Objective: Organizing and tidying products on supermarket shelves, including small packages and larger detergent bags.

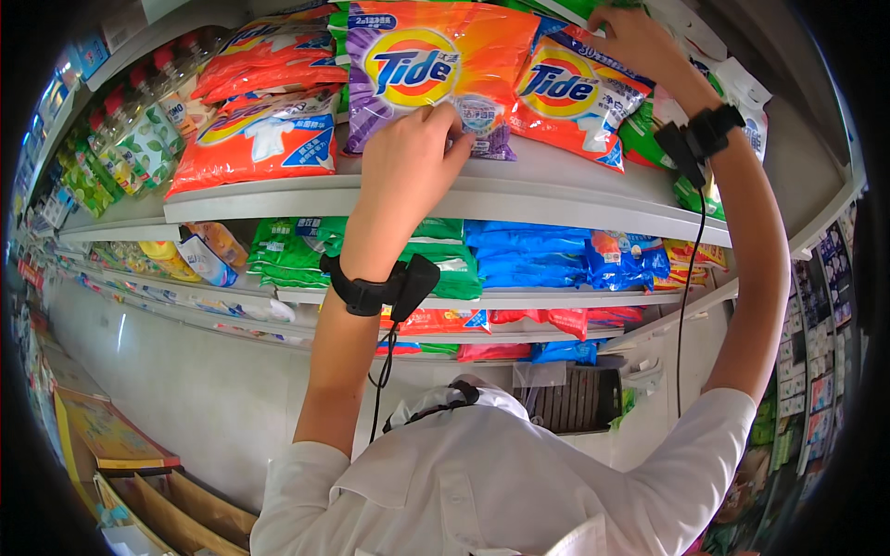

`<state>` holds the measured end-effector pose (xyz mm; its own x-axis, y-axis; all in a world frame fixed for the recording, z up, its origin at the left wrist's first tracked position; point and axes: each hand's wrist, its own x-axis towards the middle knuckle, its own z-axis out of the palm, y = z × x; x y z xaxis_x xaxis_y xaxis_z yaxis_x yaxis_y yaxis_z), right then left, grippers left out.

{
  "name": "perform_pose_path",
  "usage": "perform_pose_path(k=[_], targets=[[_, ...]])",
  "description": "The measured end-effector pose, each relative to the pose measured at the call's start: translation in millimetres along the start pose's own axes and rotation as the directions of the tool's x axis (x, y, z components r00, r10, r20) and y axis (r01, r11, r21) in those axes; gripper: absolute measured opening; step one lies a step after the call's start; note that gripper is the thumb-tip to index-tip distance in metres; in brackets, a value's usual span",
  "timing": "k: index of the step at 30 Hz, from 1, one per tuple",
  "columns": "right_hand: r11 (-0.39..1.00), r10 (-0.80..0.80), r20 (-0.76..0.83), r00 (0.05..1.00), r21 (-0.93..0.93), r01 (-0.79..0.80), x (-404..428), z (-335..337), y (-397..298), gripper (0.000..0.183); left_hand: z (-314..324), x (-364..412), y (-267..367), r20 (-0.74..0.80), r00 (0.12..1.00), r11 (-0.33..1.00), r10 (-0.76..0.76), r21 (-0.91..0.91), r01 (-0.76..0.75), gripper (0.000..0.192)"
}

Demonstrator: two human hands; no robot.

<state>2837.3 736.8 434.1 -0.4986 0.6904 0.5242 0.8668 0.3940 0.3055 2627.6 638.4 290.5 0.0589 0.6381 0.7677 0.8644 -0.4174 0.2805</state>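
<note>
My left hand [416, 142] is in front of an orange and purple Tide detergent bag [487, 42] on the upper shelf, its fingers curled at the lower front. Whether they pinch the film or only rest there cannot be told. To the right leans a second Tide bag [567, 90], orange and white with a blue top band. At that bag's upper right edge is my right hand [636, 42], fingers bent; its grip is unclear. Stacked orange Tide bags [261, 142] lie on the left. Both wrists wear black straps with cabled devices.
The upper shelf's grey lip [445, 198] runs below the bags. Red-capped bottles [139, 132] stand at left. Green packets [431, 243] and blue packets [525, 254] fill the shelf beneath. A dark slatted crate [580, 399] and a cardboard box [181, 507] sit lower down.
</note>
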Motion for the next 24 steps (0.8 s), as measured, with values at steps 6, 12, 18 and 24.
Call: perform_pose_path(k=[6,12,18,24], targets=[[0.975,-0.119,-0.006,0.993,0.186,0.118,6.2,42.9,11.2,0.028,4.5,-5.2,-5.7,0.001,0.999,0.997,0.042,-0.062,-0.042,0.014],[0.918,-0.286,0.075,0.955,0.309,0.250,-8.0,38.9,-2.2,0.029,7.0,-7.5,-9.4,0.059,0.998,0.999,0.032,-0.020,-0.031,0.019],[0.912,-0.350,0.242,0.905,0.311,0.269,-55.0,52.0,-8.4,0.025,3.7,-16.1,-12.2,0.104,0.993,0.998,0.055,0.029,-0.059,0.028],[0.891,-0.419,0.087,0.904,0.231,0.391,-65.4,72.8,-3.2,0.031,3.9,-19.5,-20.2,0.131,0.990,0.996,0.051,0.063,-0.060,0.031]])
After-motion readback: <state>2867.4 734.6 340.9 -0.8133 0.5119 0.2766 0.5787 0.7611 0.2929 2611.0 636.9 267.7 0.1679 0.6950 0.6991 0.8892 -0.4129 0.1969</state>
